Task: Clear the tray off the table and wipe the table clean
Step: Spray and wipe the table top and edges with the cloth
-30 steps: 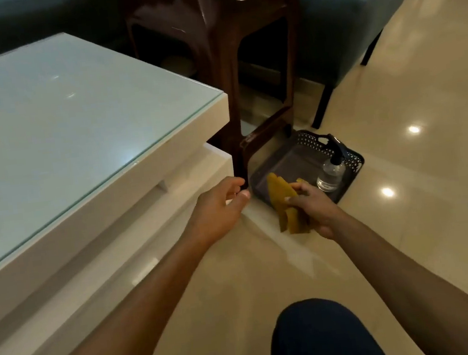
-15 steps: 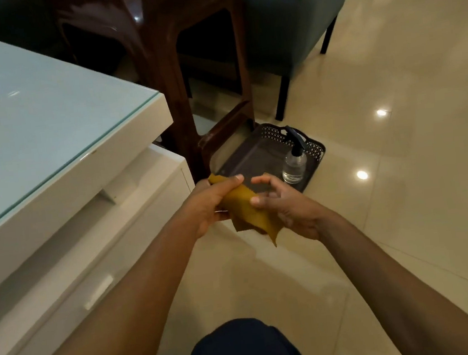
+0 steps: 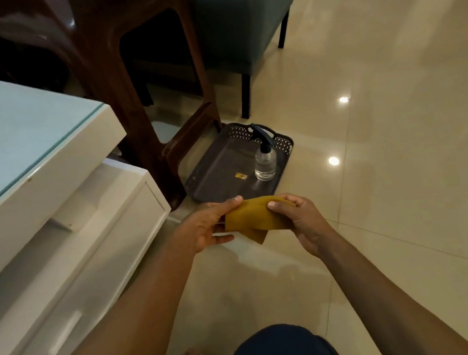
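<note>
A second ago the right hand alone holds the yellow cloth over the tray, with the left hand empty beside it. Now both hands pinch the cloth, stretched flatter between them at the centre of the frame, nearer the person and clear of the tray.

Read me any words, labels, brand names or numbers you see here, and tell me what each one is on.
None can be read.
Small yellow sticker on the floor of the dark tray: print too small and blurred to read.
Clear spray bottle standing in the tray: no label shows.
Yellow cloth held between the left hand and right hand: plain.
White table: no writing.
</note>
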